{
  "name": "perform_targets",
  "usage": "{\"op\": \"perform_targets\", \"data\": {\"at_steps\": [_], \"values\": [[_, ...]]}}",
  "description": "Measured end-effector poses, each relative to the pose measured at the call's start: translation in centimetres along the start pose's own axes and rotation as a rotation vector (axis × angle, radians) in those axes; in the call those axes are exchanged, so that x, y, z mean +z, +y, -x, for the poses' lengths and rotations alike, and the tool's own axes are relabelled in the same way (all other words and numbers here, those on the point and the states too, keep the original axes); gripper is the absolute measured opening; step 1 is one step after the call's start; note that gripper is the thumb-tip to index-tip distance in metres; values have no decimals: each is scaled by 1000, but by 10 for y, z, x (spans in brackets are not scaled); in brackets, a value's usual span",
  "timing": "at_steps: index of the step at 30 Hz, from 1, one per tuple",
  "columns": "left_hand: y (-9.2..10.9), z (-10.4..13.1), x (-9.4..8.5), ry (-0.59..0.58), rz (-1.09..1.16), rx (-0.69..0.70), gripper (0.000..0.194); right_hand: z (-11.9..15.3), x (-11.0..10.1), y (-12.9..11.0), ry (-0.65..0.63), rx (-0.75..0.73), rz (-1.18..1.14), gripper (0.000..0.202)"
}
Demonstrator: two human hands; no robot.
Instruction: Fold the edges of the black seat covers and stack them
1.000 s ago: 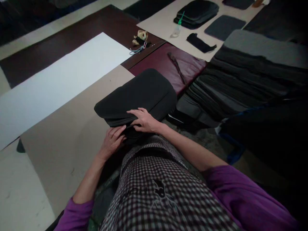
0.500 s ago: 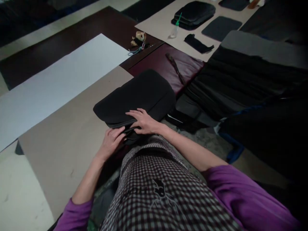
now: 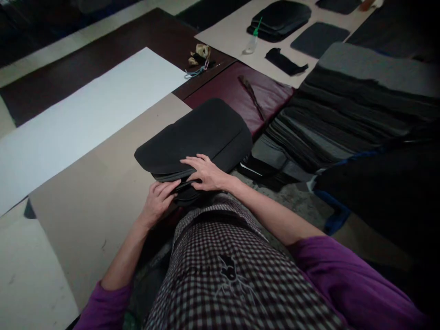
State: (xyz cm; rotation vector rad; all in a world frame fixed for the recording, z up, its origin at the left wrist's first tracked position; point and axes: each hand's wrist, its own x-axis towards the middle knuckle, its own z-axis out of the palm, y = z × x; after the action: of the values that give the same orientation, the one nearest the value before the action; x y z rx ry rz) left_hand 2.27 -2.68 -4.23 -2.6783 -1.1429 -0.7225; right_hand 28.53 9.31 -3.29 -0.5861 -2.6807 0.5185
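Observation:
A stack of black rounded panels (image 3: 192,135) lies near the table's front edge, against my apron. My left hand (image 3: 158,201) has its fingers closed on the edge of a lower black panel at the stack's near side; its thumb is mostly hidden. Resting on the top panel, my right hand (image 3: 208,175) has its fingers stretched and spread, with the thumb down by the near edge. Between the hands the layers' edges are parted. The exact material of the panels is unclear.
Tan board (image 3: 113,183) and a white sheet (image 3: 103,96) cover the left. Behind are a dark brush-like tool (image 3: 252,98), a green-tipped bottle (image 3: 252,43), a black strip (image 3: 286,62) and another panel stack (image 3: 280,18). Layered dark sheets (image 3: 343,105) stand at right.
Both hands keep nearly the same place and pose on the stack. The view has shifted very slightly, and the picture is a little sharper.

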Motion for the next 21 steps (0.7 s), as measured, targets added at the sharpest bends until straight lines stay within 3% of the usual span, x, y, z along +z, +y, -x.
{"op": "perform_targets", "data": {"at_steps": [4,8,13,18,21], "values": [[-3,-4,1,-6,-2,-56,19,0,-8,0,-62,-4,-40,32],[-7,-9,0,-28,-2,-91,10,2,-14,1,-131,-46,-73,58],[-13,-22,-5,7,24,-111,3,6,-7,1,-88,-64,-33,79],[-13,-32,-4,58,44,-154,6,7,5,-3,-4,-28,26,80],[-11,-32,-2,80,55,-196,9,7,11,-6,46,1,73,66]]}}
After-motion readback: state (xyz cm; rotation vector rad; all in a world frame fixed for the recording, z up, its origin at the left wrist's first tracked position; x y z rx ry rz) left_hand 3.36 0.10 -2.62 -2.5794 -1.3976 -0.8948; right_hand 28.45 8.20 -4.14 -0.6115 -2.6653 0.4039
